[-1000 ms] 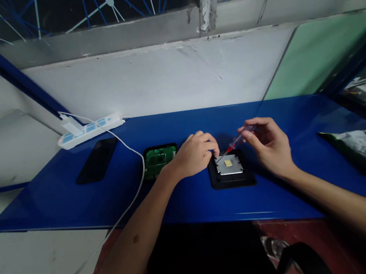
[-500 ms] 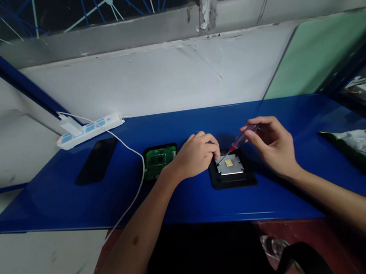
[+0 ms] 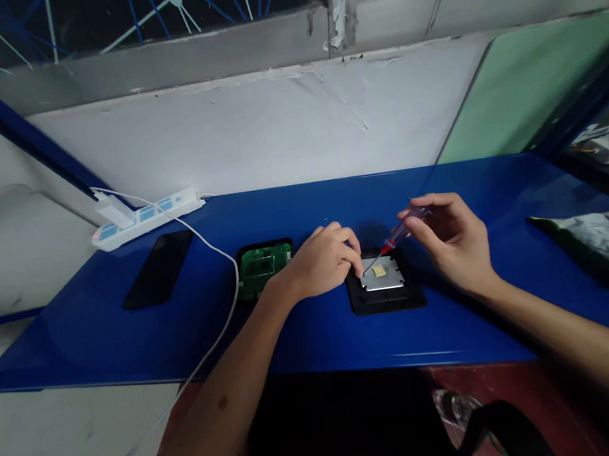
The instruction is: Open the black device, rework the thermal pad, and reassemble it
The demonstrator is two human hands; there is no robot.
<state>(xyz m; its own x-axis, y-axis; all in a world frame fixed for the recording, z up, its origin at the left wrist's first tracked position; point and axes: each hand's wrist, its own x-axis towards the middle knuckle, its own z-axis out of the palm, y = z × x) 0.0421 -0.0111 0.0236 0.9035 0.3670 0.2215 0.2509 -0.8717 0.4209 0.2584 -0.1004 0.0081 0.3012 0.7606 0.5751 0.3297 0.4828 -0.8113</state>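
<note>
My right hand (image 3: 453, 239) grips a screwdriver (image 3: 405, 229) by its clear, purplish handle with a red collar. The thin shaft slants down to the left, its tip at the left edge of a silver metal plate (image 3: 391, 278) that bears a small yellowish pad (image 3: 379, 270). This plate sits in a black plastic cover (image 3: 389, 305) lying flat on the table. My left hand (image 3: 324, 259) is curled, its fingertips close to the screwdriver tip at the cover's left side; what they pinch, if anything, is hidden. Behind the left wrist lies a green circuit board (image 3: 262, 265) in a black shell.
A blue table (image 3: 319, 344) carries everything. On its left are a dark phone (image 3: 159, 269), a white power strip (image 3: 148, 216) with a plug in it, and a white cable (image 3: 232, 307) running to the front edge. A shiny packet (image 3: 599, 251) lies at the right.
My left fingertips have moved slightly down along the cover's left edge, nearer the screwdriver tip. My right hand and the screwdriver stay almost where they were.
</note>
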